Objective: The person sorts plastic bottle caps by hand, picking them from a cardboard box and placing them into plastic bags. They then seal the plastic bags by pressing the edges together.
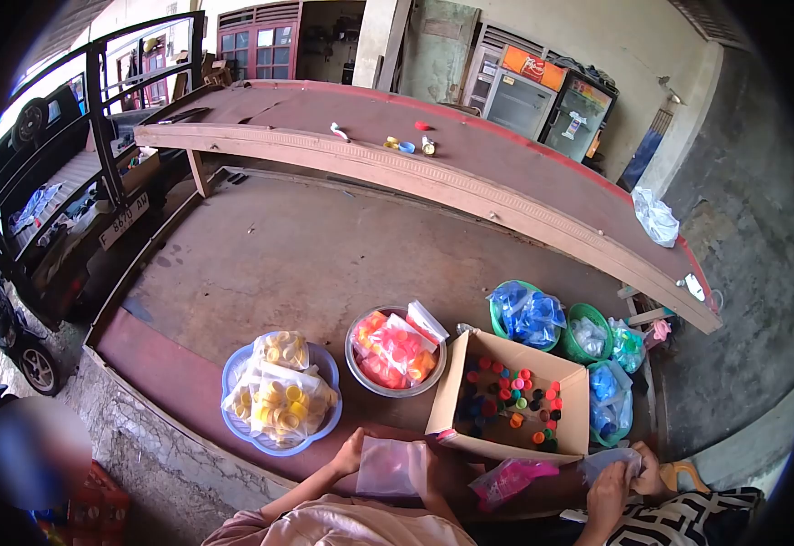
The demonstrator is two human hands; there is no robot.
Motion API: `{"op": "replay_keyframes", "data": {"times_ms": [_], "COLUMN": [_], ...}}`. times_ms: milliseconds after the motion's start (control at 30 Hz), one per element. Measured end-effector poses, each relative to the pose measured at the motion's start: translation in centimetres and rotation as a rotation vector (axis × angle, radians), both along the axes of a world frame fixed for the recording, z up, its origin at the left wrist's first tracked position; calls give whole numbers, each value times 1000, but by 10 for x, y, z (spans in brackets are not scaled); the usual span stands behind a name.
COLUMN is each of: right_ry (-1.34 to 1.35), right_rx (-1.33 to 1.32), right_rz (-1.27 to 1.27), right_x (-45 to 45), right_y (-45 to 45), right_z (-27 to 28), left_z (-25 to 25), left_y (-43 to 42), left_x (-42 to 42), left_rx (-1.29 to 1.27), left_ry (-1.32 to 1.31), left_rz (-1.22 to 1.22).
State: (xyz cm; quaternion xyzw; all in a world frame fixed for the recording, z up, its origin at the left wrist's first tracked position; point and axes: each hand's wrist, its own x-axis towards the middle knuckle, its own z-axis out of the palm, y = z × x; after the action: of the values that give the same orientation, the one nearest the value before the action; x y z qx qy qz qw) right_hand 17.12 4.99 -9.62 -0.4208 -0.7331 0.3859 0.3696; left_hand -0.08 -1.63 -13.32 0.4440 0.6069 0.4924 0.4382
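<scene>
My left hand (350, 452) is closed on the left edge of a clear plastic bag (390, 468), low in the centre of the view. At the bag's right edge is my right hand (431, 466), mostly hidden behind the plastic. The bag looks flat and empty. Beyond it, to the left, a blue basket (230, 400) holds bags of yellow and white caps. A metal bowl (354, 370) with bags of red, pink and orange caps stands ahead. To the right, a cardboard box (497, 443) has many loose coloured caps inside.
A co-worker's hands (612, 491) hold another clear bag at the lower right, near a pink bag (512, 480). Green baskets (557, 344) with bagged caps stand beyond the box. A raised shelf (397, 171) crosses behind. Another person (38, 452) is at the lower left.
</scene>
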Motion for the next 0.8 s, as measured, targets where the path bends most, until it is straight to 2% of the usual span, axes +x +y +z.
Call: {"op": "replay_keyframes", "data": {"times_ms": [67,167,267,367,533,567,633,667,767,800], "right_ry": [-4,43,95,135,163,221,337,209,559,596], "right_rx": [79,141,175,163,108,-35,-324,-502,-679,-649], "right_rz": [-12,-6,8,5,62,87,136,47,-156,-204], "right_x": [-1,-3,-7,-9,-15,-12,-8,-7,-13,-16], "right_y": [-1,-3,-1,1,-1,-1,0,-8,-19,-21], "right_z": [5,5,7,9,19,9,-22,10,-9,-17], "left_z": [-9,-14,28,20,41,48,45,51,43,37], "left_y": [4,2,-1,-1,-1,-3,-8,-13,-22,-26], "left_x": [3,10,10,15,18,20,18,18,21,21], "left_rx": [71,57,-101,15,144,189,174,130,108,83], "left_ry": [-371,-553,-540,-449,-37,35,-120,-206,-326,-393], "left_rz": [-12,81,90,165,262,297,230,213,194,194]}}
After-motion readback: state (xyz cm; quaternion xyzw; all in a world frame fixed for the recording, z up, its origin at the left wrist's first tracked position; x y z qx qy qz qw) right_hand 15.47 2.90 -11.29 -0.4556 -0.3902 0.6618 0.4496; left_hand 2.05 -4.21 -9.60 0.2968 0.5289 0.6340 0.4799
